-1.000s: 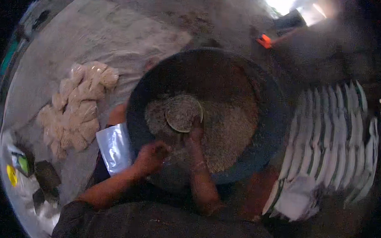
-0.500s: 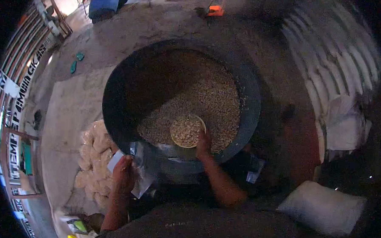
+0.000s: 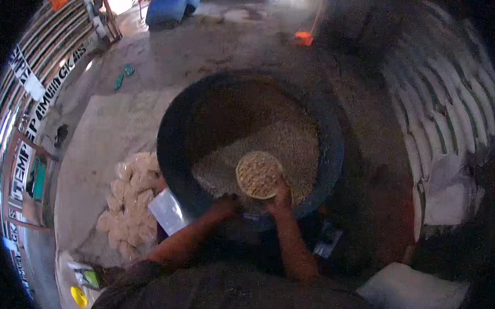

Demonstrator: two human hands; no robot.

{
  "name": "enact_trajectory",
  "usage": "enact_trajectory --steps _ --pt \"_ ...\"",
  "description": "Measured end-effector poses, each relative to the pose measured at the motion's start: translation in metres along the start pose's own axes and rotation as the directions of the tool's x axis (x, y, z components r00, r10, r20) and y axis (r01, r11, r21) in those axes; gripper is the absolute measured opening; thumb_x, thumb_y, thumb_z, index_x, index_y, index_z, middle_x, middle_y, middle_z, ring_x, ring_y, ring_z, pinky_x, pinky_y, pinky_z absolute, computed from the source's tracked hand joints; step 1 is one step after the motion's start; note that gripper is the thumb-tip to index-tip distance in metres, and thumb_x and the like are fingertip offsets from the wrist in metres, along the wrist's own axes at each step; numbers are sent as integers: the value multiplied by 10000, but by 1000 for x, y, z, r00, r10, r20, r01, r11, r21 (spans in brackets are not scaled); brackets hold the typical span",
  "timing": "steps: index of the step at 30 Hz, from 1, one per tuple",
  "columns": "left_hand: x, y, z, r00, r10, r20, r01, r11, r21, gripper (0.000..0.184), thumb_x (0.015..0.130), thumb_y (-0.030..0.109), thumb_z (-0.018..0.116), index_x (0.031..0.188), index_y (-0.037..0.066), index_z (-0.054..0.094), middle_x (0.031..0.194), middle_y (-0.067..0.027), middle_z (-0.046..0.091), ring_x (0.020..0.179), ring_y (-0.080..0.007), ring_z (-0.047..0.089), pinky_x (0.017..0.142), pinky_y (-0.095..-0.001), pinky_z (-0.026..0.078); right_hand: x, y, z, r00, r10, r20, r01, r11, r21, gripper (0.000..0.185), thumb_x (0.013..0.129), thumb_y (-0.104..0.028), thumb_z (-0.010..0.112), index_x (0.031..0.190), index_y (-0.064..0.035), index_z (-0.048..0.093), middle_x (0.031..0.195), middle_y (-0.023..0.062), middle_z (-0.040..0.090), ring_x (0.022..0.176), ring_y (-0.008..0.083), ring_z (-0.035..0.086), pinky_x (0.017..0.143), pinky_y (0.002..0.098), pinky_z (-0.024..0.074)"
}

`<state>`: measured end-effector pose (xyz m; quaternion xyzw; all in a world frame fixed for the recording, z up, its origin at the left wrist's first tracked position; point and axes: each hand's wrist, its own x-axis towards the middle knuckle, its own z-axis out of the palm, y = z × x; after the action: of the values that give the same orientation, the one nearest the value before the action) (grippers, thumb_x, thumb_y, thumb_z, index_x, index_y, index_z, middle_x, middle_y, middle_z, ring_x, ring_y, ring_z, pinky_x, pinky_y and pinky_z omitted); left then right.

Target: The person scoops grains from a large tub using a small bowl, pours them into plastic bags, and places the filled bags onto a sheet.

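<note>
**Swung left hand (image 3: pixel 228 205) from plastic sheets (image 3: pixel 167 213) to near rim of tub (image 3: pixel 332 164)!**

Gripped 1 heaped bowl (image 3: pixel 259 174) by its edge in the right hand (image 3: pixel 281 198), above the tub's pale kernels (image 3: pixel 295 140). Could not tell the left hand's grip, too dark. Looked like the scooping step; called for keeping the bowl level.

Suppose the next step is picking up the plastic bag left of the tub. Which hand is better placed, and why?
Probably the left hand: it is nearer the plastic bag, though whether that hand is empty is unclear. The right hand is farther, holding a bowl of beans.
</note>
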<state>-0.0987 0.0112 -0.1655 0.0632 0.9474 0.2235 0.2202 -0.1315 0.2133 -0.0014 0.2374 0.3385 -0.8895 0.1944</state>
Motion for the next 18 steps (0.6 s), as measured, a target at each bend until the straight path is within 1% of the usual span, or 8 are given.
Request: enact_trajectory --steps 3,4,5,8,11,14,17,18 --pt "-29 17 13 998 27 58 -30 998 57 396 902 291 623 1174 2 625 1199 -255 617 1101 -427 610 956 -519 490 56 35 -94 984 -176 -26 176 984 13 609 1023 -439 488 1484 -63 357 1335 179 534 1228 355 562 945 544 537" --pt "-36 14 16 996 37 76 -42 998 52 398 902 289 617 1179 4 623 1186 -267 619 1107 -435 606 964 -530 484 51 35 -106 980 -185 -77 182 982 -41 609 1024 -442 484 1488 -69 351 1348 182 522 1235 354 557 950 542 536" --pt "-34 -4 41 998 62 -3 -62 998 32 389 899 263 615 1194 10 615 1176 -263 623 1104 -437 606 961 -536 485 54 31 -111 975 -198 -102 192 979 -66 621 1021 -453 483 1489 -67 349 1353 184 517 1240 353 554 954 541 532" --pt "-70 15 -14 992 78 99 -92 986 141 443 893 217 607 1289 20 573 1221 -268 615 1124 -439 602 980 -536 477 63 19 -115 967 -224 -123 204 967 -155 656 1012 -487 480 1492 -61 343 1370 190 503 1254 352 542 967 538 521" --pt "-83 -8 -2 987 152 56 -156 984 89 484 900 219 604 1340 24 551 1278 -262 599 1167 -429 589 1015 -519 463 70 22 -111 966 -236 -100 211 954 -212 692 1002 -521 478 1494 -56 336 1386 197 488 1268 351 531 979 535 510" --pt "-83 8 -36 1000 -7 -21 7 1000 -15 556 901 275 626 1391 34 518 1327 -247 581 1226 -412 559 1073 -491 428 75 23 -107 970 -230 -82 204 947 -248 728 993 -555 475 1497 -50 330 1403 204 474 1282 350 519 991 531 499" --pt "-16 -6 -54 975 -197 -103 177 969 -175 559 911 347 631 1373 47 539 1299 -239 604 1253 -396 542 1105 -477 400 78 20 -106 972 -217 -90 183 940 -289 765 983 -589 472 1499 -44 323 1419 210 459 1296 349 508 1004 528 487" --pt "9 -22 -52 988 -33 -151 36 999 13 537 912 349 631 1355 54 558 1274 -236 617 1246 -390 547 1105 -477 398 84 23 -113 970 -221 -97 182 934 -309 773 982 -592 472 1494 -32 326 1423 213 456 1306 348 497 1018 524 471"
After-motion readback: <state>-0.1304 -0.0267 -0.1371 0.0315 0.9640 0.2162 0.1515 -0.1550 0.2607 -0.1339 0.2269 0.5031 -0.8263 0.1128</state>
